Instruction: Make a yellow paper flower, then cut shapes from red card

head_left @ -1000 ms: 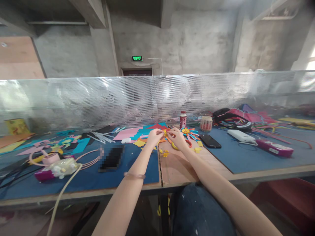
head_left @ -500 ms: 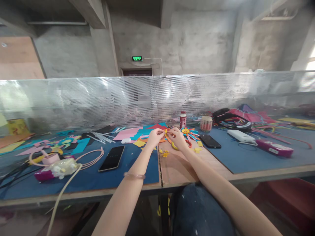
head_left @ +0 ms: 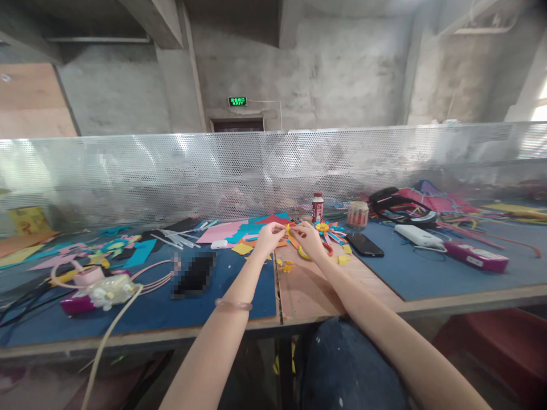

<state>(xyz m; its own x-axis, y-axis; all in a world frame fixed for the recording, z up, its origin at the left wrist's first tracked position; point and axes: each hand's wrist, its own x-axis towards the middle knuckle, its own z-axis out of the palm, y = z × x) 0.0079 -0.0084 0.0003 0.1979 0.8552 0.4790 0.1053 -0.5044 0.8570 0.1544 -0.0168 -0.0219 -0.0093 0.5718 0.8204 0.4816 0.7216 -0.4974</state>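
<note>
Both my hands meet above the middle of the table, fingertips pinched together. Between them is a small yellow paper piece (head_left: 288,230), mostly covered by the fingers. My left hand (head_left: 270,237) grips it from the left, and my right hand (head_left: 308,238) from the right. Just below lie small yellow paper cutouts (head_left: 287,266) on the bare wood. Beyond my right hand rests a paper flower (head_left: 323,228) with a yellow-orange centre and blue and orange strips. An orange-red ring-shaped thing (head_left: 328,249), perhaps scissors handles, shows partly beside my right wrist.
A red bottle (head_left: 317,208) and a jar (head_left: 358,214) stand at the back. Phones lie on both sides, a dark one (head_left: 366,245) at right. Coloured paper (head_left: 222,232), a cable with plugs (head_left: 111,287), a white power bank (head_left: 419,237) and a purple box (head_left: 476,257) surround them.
Almost nothing differs. Both hands stay in the same place, still pinching the yellow paper piece.
</note>
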